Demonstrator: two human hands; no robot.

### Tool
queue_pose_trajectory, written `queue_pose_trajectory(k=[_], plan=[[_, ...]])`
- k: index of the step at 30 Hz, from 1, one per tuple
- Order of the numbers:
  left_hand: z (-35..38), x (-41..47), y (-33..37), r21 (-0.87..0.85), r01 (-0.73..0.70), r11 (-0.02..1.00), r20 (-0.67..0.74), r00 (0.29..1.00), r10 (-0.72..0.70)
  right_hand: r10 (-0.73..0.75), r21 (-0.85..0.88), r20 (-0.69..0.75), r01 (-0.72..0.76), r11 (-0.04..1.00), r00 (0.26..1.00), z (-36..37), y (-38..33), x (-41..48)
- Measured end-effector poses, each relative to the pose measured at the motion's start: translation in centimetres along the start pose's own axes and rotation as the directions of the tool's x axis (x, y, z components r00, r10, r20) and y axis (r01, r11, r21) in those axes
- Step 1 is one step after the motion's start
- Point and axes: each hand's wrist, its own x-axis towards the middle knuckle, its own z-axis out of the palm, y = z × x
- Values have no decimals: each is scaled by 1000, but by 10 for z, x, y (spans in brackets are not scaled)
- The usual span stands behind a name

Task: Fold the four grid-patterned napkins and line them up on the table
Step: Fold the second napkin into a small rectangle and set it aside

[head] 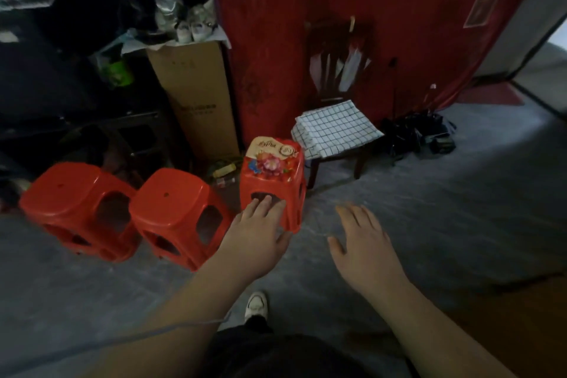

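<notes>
A pile of white napkins with a dark grid [336, 129] lies on the seat of a dark wooden chair [337, 49] by the red wall, hanging over its front left corner. My left hand [257, 230] reaches forward with straight fingers, in front of a red plastic stool with a flower label [273, 169]. My right hand [365, 242] is stretched out beside it, fingers spread, over the grey floor. Both hands are empty and well short of the napkins.
Two more red stools [76, 193] [171, 196] stand at the left. A tall cardboard box [196, 98] leans behind them. Dark gear and cables [420, 135] lie right of the chair. A wooden table corner [527, 316] shows at the lower right. My shoe [257, 304] is below.
</notes>
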Motion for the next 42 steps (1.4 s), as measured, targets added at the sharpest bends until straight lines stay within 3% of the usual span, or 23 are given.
queue_pose_trajectory(k=[6, 12, 19, 25, 28, 33, 42], plan=[[-58, 130, -11, 87, -191, 978, 66, 980, 186, 177, 48, -53, -175, 983, 983, -28, -18, 90], [-75, 225, 44, 72, -385, 920, 130, 918, 374, 387, 139, -102, -372, 918, 916, -56, 33, 120], [-74, 324, 146, 138, -559, 818, 181, 826, 534, 562, 274, -199, -505, 819, 803, -85, 122, 155], [-55, 392, 274, 225, -689, 689, 276, 724, 633, 650, 345, -244, -562, 752, 720, -120, 235, 176], [-41, 408, 348, 209, -772, 601, 336, 634, 697, 722, 362, -278, -627, 690, 634, -139, 288, 159], [-7, 410, 470, 146, -902, 405, 431, 427, 795, 878, 461, -255, -747, 478, 404, -153, 350, 98], [86, 374, 640, -53, -999, -7, 592, -37, 805, 991, 580, -129, -813, 42, -41, -134, 402, 14]])
